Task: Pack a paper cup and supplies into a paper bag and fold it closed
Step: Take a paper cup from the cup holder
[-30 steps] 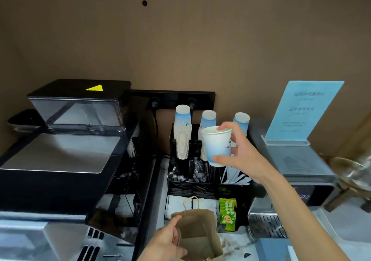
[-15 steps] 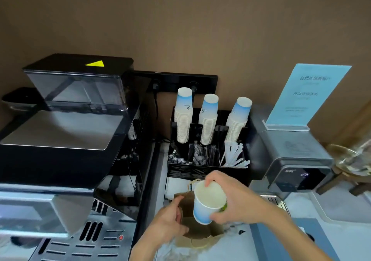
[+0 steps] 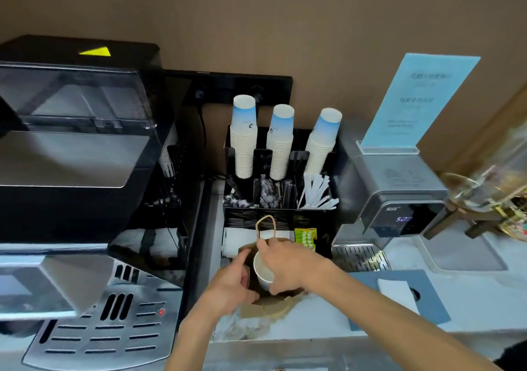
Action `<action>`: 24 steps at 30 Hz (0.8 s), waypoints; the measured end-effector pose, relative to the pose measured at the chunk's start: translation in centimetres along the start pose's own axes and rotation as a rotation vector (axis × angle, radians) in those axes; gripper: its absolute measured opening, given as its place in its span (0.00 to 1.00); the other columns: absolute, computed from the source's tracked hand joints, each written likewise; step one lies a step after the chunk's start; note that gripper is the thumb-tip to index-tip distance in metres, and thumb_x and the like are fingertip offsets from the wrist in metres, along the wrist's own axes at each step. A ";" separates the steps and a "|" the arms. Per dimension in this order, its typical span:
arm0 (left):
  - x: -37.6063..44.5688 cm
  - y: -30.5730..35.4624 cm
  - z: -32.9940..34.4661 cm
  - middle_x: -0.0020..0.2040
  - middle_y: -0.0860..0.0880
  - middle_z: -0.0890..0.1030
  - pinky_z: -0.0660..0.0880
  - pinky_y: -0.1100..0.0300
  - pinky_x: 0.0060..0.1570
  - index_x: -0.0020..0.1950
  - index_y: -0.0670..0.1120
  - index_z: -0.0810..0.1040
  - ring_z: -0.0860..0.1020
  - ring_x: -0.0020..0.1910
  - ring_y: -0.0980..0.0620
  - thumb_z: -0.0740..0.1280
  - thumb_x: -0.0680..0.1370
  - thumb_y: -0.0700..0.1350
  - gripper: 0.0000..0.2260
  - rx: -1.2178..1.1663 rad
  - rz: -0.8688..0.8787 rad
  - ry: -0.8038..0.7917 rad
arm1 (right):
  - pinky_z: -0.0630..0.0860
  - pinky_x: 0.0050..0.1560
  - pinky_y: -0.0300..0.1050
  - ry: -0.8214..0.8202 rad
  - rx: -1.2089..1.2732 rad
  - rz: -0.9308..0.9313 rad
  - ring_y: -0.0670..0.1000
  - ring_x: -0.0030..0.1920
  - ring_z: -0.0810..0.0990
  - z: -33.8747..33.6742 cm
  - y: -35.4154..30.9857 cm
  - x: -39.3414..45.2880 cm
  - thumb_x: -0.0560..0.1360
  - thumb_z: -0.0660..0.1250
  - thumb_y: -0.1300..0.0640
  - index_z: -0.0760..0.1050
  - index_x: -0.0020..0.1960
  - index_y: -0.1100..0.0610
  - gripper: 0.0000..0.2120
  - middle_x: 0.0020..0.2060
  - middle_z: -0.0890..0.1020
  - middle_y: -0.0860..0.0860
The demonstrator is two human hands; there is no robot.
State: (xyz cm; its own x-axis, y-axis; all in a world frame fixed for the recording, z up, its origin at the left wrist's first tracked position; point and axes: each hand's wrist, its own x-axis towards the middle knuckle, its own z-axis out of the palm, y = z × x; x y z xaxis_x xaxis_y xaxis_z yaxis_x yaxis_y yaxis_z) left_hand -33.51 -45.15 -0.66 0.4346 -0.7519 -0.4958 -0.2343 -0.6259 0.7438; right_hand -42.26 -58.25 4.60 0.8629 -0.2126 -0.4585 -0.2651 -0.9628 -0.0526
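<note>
A brown paper bag (image 3: 273,302) stands open on the counter in front of the black organizer, its twisted handle (image 3: 265,226) sticking up. My right hand (image 3: 288,265) grips a white and blue paper cup (image 3: 263,269), which sits partly inside the bag's mouth, rim tilted toward me. My left hand (image 3: 229,283) holds the bag's left edge, thumb at the rim. The cup's lower part is hidden inside the bag.
A black organizer (image 3: 333,225) behind the bag holds three cup stacks (image 3: 281,142), white straws (image 3: 316,192), dark packets and green tea bags (image 3: 305,238). A coffee machine (image 3: 74,188) fills the left. A grey dispenser (image 3: 399,199) with a blue sign (image 3: 416,99) stands right.
My right hand brought the cup down from the cup stacks, in over the bag and partly into its mouth. My left hand stayed on the bag's edge. The view tilted downward.
</note>
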 end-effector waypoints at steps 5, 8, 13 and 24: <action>-0.5 0.3 -0.1 0.41 0.50 0.76 0.75 0.61 0.42 0.79 0.55 0.52 0.76 0.40 0.54 0.76 0.68 0.39 0.47 0.011 0.012 -0.008 | 0.80 0.52 0.56 -0.234 -0.048 0.094 0.63 0.54 0.80 2.4 -1.4 4.4 0.63 0.78 0.50 0.61 0.65 0.60 0.38 0.57 0.75 0.61; -0.5 0.2 -0.2 0.44 0.50 0.76 0.75 0.62 0.42 0.80 0.55 0.48 0.76 0.43 0.54 0.75 0.69 0.39 0.48 0.012 -0.020 -0.001 | 0.78 0.55 0.57 -0.325 -0.050 0.148 0.64 0.59 0.77 3.8 -1.8 6.3 0.66 0.77 0.52 0.55 0.71 0.59 0.42 0.62 0.70 0.62; -0.5 -0.1 0.0 0.44 0.50 0.75 0.76 0.59 0.47 0.80 0.56 0.45 0.77 0.46 0.52 0.74 0.69 0.39 0.50 0.000 -0.042 -0.011 | 0.75 0.61 0.59 -0.388 0.011 0.257 0.63 0.67 0.69 6.2 -2.6 7.7 0.72 0.71 0.58 0.49 0.74 0.53 0.40 0.67 0.63 0.63; -0.3 -0.1 0.7 0.67 0.47 0.71 0.74 0.50 0.66 0.78 0.60 0.41 0.74 0.64 0.46 0.72 0.70 0.39 0.50 0.118 -0.089 -0.022 | 0.66 0.71 0.57 -0.338 0.019 0.198 0.61 0.70 0.62 7.0 -3.7 7.7 0.81 0.55 0.54 0.54 0.75 0.57 0.25 0.70 0.61 0.58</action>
State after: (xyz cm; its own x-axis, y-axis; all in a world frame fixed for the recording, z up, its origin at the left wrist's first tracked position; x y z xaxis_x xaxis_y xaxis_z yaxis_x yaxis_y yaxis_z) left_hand -34.22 -45.04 -0.86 0.4396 -0.6961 -0.5676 -0.2974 -0.7091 0.6393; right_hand -37.65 -55.20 -4.97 0.6049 -0.3235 -0.7276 -0.4230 -0.9047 0.0507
